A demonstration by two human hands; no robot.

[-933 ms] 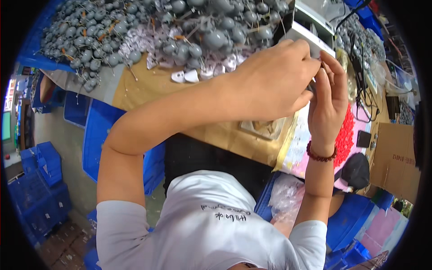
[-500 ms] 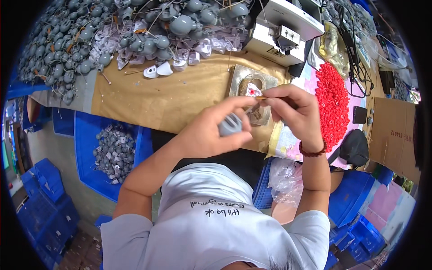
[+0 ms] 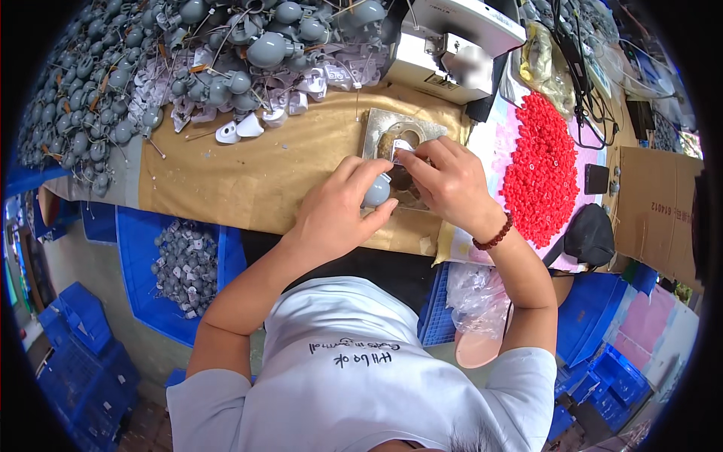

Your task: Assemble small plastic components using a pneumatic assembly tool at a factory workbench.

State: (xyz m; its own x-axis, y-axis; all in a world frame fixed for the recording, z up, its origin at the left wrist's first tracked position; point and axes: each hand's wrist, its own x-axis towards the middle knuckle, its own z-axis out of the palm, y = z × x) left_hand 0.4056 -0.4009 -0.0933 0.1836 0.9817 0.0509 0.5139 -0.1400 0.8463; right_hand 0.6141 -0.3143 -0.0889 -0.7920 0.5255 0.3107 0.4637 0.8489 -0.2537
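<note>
My left hand is closed around a grey, rounded plastic piece, which shows between its thumb and fingers. A flat metal fixture with round cut-outs lies on the bench in front of both hands. A small white plastic part sits in its upper cut-out. My right hand reaches over the fixture, thumb and fingertips pressed together against the white part. Whatever lies between those fingertips is hidden.
Heaped grey round-bodied parts with wires cover the far left, bordered by white plastic shells. A white machine stands behind the fixture. Small red pieces lie at right. A blue bin below the left holds grey assemblies.
My right hand has lowered from above the fixture onto the white part; the thin brass-coloured strip it pinched is now out of sight. My left hand, still with the grey piece, shifted slightly left.
</note>
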